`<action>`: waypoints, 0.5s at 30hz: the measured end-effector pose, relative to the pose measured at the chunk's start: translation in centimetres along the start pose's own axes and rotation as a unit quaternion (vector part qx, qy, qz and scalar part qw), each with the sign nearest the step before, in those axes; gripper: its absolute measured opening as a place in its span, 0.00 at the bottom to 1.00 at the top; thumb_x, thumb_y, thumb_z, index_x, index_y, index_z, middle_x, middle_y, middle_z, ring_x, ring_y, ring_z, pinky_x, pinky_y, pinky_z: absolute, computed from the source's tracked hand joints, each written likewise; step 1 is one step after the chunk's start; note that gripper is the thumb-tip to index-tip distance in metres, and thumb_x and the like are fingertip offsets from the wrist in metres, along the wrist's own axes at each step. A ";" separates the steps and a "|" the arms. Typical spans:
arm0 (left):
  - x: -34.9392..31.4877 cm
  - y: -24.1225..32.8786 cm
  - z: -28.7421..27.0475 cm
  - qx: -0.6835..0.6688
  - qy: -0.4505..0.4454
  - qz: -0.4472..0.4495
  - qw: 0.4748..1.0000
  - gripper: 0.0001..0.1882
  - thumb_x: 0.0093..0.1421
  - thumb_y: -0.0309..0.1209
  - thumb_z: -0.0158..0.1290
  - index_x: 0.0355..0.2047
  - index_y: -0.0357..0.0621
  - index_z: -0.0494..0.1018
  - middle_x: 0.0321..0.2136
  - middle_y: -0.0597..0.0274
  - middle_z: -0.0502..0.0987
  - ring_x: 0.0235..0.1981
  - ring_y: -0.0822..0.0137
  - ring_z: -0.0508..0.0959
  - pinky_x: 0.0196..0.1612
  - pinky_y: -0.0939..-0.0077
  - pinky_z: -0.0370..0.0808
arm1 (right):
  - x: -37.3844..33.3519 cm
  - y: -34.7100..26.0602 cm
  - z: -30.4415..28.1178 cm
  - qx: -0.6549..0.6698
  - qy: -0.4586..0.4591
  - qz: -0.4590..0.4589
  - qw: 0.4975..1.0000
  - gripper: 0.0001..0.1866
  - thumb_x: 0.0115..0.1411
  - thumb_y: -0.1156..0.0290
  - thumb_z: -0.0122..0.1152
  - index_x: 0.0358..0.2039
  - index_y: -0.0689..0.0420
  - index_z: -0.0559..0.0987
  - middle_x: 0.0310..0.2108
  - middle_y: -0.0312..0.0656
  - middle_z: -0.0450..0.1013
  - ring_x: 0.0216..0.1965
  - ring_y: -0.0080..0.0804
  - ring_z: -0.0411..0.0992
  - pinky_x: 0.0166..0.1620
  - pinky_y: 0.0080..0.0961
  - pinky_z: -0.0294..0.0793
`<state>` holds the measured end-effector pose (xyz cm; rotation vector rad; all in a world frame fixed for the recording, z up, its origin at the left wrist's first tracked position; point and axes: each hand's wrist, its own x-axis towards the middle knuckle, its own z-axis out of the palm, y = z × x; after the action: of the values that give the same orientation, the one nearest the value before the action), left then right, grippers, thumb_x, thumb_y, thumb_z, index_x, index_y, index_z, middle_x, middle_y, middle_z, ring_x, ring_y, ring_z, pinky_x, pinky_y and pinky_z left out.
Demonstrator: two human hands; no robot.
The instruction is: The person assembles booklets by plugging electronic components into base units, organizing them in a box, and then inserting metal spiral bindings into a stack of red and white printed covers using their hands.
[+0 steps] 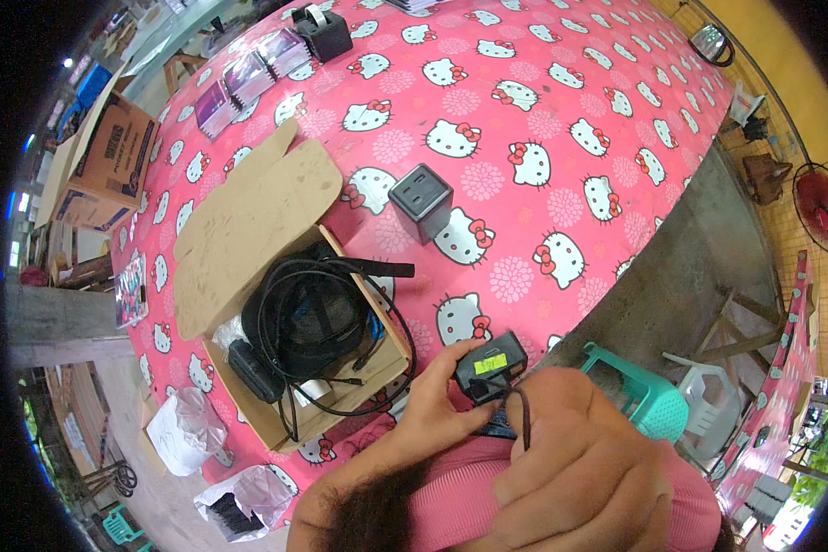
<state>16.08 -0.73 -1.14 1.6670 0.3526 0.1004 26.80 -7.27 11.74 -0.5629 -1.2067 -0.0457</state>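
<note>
1. Head view: left hand (437, 400) grips a small black adapter (490, 365) with a yellow-green label, fingers closed on its left side, at the table's near edge.
2. Right hand (575, 460) is curled shut close to the camera, pinching a thin black cable (523, 419) that runs down from the adapter.
3. Open cardboard box (276, 304) sits just left of the hands, flap folded back, holding a black mesh item and coiled black cords.
4. Black cube charger (421, 200) stands alone on the pink cat-print tablecloth (561, 120), well apart from the hands.
5. Far edge: black label printer (322, 32) and stacked small purple packs (248, 78).
6. Teal plastic chair (649, 396) beside the table on the right.
</note>
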 end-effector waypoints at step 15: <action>-0.1 -0.4 -0.1 -0.026 0.015 -0.011 0.999 0.34 0.43 0.23 0.63 0.52 0.38 0.64 0.43 0.53 0.73 0.47 0.64 0.74 0.51 0.73 0.69 | 0.3 0.0 1.0 -0.047 0.076 0.045 0.995 0.02 0.51 0.74 0.59 0.24 0.56 0.75 0.24 0.43 0.73 0.16 0.26 0.66 0.16 0.18 0.64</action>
<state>15.90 -0.60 -1.46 1.6110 0.3874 0.1170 26.05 -6.78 12.23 -0.6848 -1.0345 -0.0677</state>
